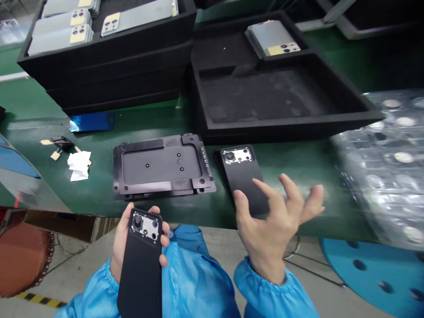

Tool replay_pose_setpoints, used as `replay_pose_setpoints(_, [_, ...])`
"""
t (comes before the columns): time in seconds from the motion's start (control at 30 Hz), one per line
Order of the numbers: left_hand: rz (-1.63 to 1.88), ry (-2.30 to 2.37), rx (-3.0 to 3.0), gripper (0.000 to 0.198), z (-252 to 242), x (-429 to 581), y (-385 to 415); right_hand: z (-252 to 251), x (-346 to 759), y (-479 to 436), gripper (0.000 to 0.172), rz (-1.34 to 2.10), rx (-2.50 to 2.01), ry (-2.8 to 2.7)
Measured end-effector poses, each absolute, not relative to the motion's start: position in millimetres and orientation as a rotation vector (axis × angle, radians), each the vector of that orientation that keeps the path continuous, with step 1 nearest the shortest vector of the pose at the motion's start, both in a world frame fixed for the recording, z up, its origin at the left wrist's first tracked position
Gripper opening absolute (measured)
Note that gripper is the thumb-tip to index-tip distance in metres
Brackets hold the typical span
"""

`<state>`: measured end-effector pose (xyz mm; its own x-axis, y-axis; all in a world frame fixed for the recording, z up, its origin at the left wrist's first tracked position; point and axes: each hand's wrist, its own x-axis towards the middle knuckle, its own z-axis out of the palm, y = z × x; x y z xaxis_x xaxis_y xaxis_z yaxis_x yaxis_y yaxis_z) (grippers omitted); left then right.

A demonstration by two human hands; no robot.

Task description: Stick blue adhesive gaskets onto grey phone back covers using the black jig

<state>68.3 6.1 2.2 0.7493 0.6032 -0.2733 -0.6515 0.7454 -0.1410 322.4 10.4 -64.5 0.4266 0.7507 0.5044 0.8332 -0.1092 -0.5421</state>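
My left hand (122, 247) is wrapped round a black phone back cover (141, 269), whose silver camera plate faces up. Over the green bench, my right hand (274, 221) has its fingers spread and holds nothing. Its thumb and index finger are at the edges of another black phone cover (247, 183), lying at a slant, seemingly on top of a further dark piece; whether they touch it I cannot tell. To the left of that cover lies a black metal fixture (162, 168) with a shallow phone-shaped recess.
Stacked black foam trays (126, 66) with silver phone panels stand at the back left. Another black tray (291, 126) is behind my right hand. Clear plastic blister trays (387, 163) lie at the right. A blue panel (92, 122), a crumpled white tissue (79, 165) and small clips are at the left.
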Motion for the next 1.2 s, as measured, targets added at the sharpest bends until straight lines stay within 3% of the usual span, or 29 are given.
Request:
replay_pose_setpoints(0.1, [0.684, 0.252, -0.233, 0.044, 1, 67, 6, -51, 306, 1, 0.016, -0.093, -1.655, -1.390])
replay_pose_setpoints(0.3, [0.682, 0.278, -0.235, 0.047, 0, 67, 6, -31, 260, -29, 0.022, 0.599, -1.149, -1.454])
replay_pose_setpoints(0.47, [0.696, 0.362, -0.235, 0.044, 1, 67, 3, -24, 238, -43, 0.021, 0.910, -0.977, -1.465])
replay_pose_setpoints(0.8, [0.699, 0.386, -0.215, 0.036, 6, 70, 2, -28, 242, -46, 0.024, 1.057, -1.016, -1.397])
replay_pose_setpoints(1.0, [0.960, 0.671, -0.053, 0.048, 17, 78, -12, -32, 238, -56, 0.017, 1.132, -1.123, -1.252])
replay_pose_setpoints(1.1, [1.043, 0.887, 0.147, 0.050, 20, 80, -18, -29, 236, -61, 0.031, 1.295, -1.166, -1.255])
replay_pose_setpoints(1.2, [1.127, 1.114, 0.302, 0.052, 22, 83, -20, -22, 232, -62, 0.061, 1.540, -1.268, -1.376])
